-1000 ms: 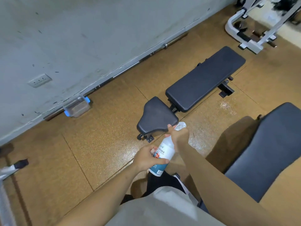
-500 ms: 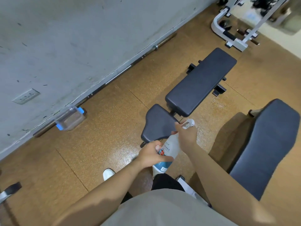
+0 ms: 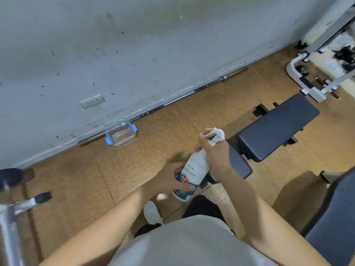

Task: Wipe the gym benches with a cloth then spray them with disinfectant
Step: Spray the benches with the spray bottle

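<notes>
A white disinfectant spray bottle [image 3: 194,170] with a blue and red label is held in front of me with both hands. My left hand [image 3: 169,179] grips its lower body. My right hand [image 3: 215,152] is curled round its neck just under the white trigger head [image 3: 216,136]. A black padded gym bench [image 3: 276,127] lies on the floor to the right, its small seat pad [image 3: 240,166] partly hidden behind my right hand. A second black bench pad [image 3: 334,221] shows at the lower right edge. No cloth is in view.
A clear plastic box with blue clips [image 3: 121,133] and a long steel barbell [image 3: 172,100] lie along the grey wall. A white machine frame [image 3: 311,87] stands at the upper right, a chrome post [image 3: 9,227] at the lower left. My white shoe [image 3: 152,213] is below the bottle.
The view has swung left, so the bench now sits further right. Both hands keep their grip on the bottle, which is raised a little and stands more upright.
</notes>
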